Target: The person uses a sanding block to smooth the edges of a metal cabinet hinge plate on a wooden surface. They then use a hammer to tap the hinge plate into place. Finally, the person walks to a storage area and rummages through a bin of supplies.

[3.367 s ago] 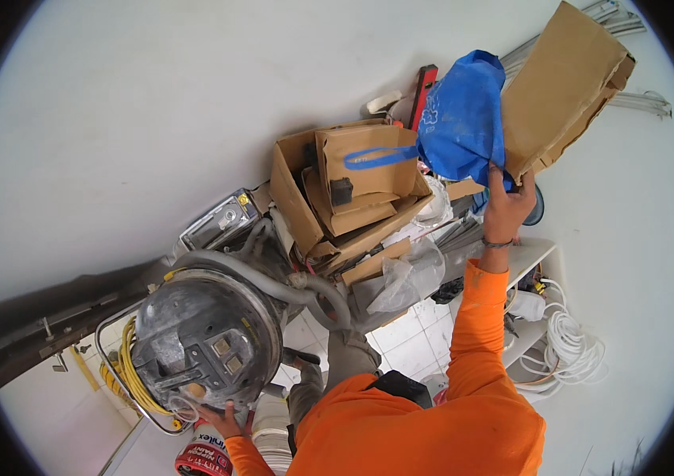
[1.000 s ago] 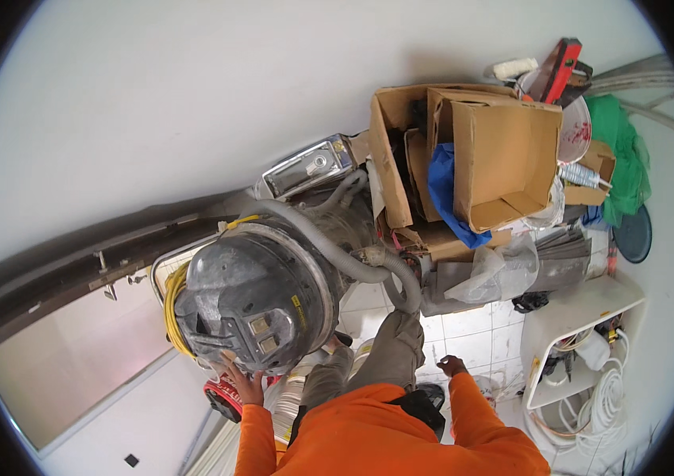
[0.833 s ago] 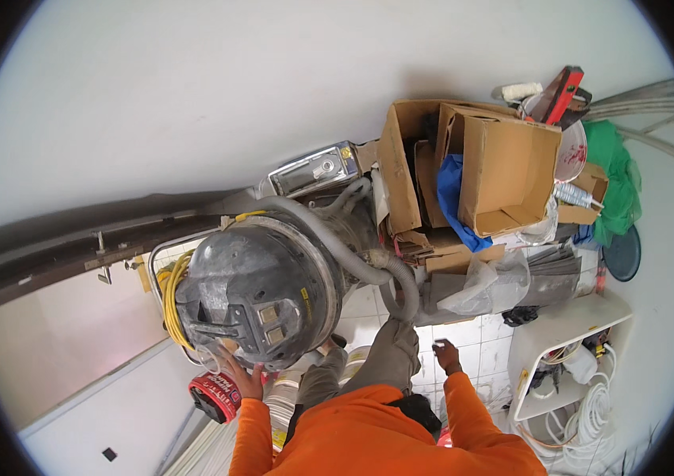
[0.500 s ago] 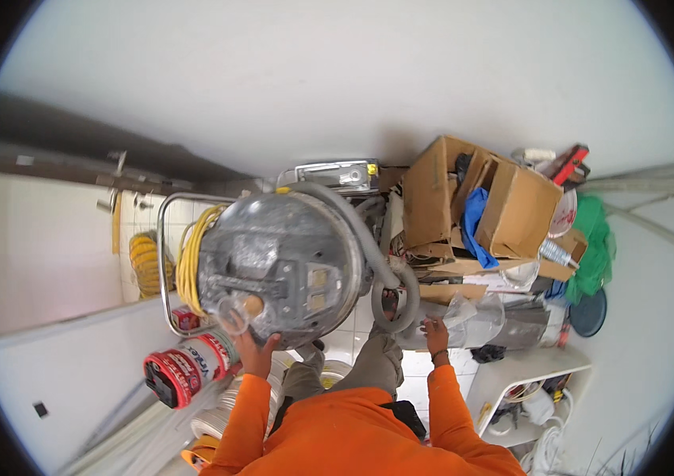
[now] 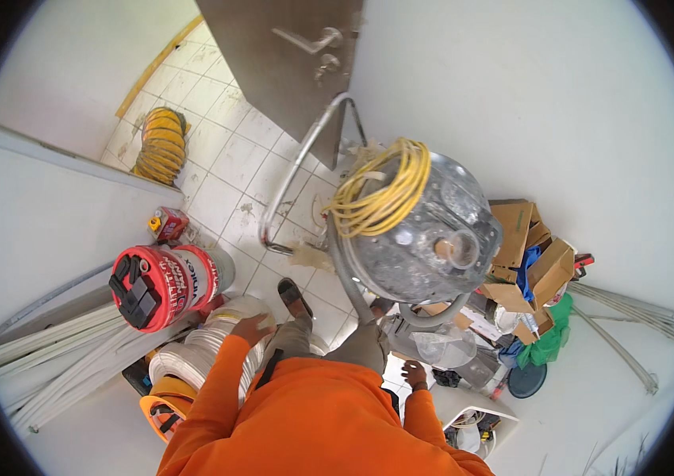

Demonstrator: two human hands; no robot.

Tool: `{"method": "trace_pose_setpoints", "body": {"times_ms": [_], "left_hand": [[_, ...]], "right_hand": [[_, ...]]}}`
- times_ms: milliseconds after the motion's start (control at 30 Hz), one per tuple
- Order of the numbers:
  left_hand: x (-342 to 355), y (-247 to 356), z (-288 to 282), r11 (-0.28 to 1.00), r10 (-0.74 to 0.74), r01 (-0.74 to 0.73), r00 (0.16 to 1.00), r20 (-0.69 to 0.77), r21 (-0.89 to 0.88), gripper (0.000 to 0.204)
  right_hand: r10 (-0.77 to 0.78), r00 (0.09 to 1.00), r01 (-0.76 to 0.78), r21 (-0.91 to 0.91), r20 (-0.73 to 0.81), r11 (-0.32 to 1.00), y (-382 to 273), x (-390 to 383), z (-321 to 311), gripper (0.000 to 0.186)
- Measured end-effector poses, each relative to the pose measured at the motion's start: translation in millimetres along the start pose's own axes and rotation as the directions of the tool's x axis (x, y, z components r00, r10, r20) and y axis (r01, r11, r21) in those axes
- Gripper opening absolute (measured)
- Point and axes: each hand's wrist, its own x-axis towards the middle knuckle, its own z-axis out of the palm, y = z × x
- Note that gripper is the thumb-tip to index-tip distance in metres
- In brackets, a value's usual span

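Observation:
A large grey drum vacuum cleaner (image 5: 400, 262) stands in front of me, slightly right. A coiled yellow cable (image 5: 388, 190) lies on its lid, beside a clear plastic cup (image 5: 464, 250). Its grey hose (image 5: 436, 317) loops around the near side, and a chrome push handle (image 5: 305, 166) sticks out to the left. My left hand (image 5: 252, 328) is apart from the vacuum, fingers stretched, over white rolled coils (image 5: 202, 349). My right hand (image 5: 414, 373) hangs low beside my leg near a clear plastic bag (image 5: 444, 345), fingers loosely apart. Neither hand shows anything in it.
A red-lidded bucket (image 5: 154, 289) and a red can (image 5: 167, 224) stand at left, near long white pipes (image 5: 59, 349). A brown door (image 5: 289, 63) stands ajar beyond the vacuum; yellow ducting (image 5: 162, 147) lies past the doorway. Cardboard boxes (image 5: 511, 230) and a white bin (image 5: 503, 428) sit at right.
My left hand has come off the vacuum's lid and moved down beside my leg. The view has turned left, so the vacuum now sits farther right and the door shows.

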Motion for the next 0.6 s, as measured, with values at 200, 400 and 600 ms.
{"method": "trace_pose_setpoints", "body": {"times_ms": [200, 400, 600], "left_hand": [[-51.8, -148.5, -32.8, 0.966, -0.258, 0.258, 0.966, 0.012, -0.020, 0.076], [-23.0, -178.6, -62.3, 0.961, -0.184, 0.117, 0.947, -0.263, -0.250, 0.061], [-14.5, -151.8, -76.7, 0.842, -0.175, 0.026, 0.958, -0.226, -0.538, 0.055]], "right_hand": [[-0.168, 0.960, 0.248, -0.406, 0.222, 0.880, -131.7, -55.9, 107.0, 0.027], [-0.334, 0.810, 0.569, -0.505, 0.482, 0.649, -279.3, -86.2, 197.8, 0.033], [-0.599, 0.572, 0.745, -0.048, 0.560, 0.665, -461.6, -172.4, 284.2, 0.030]]}}
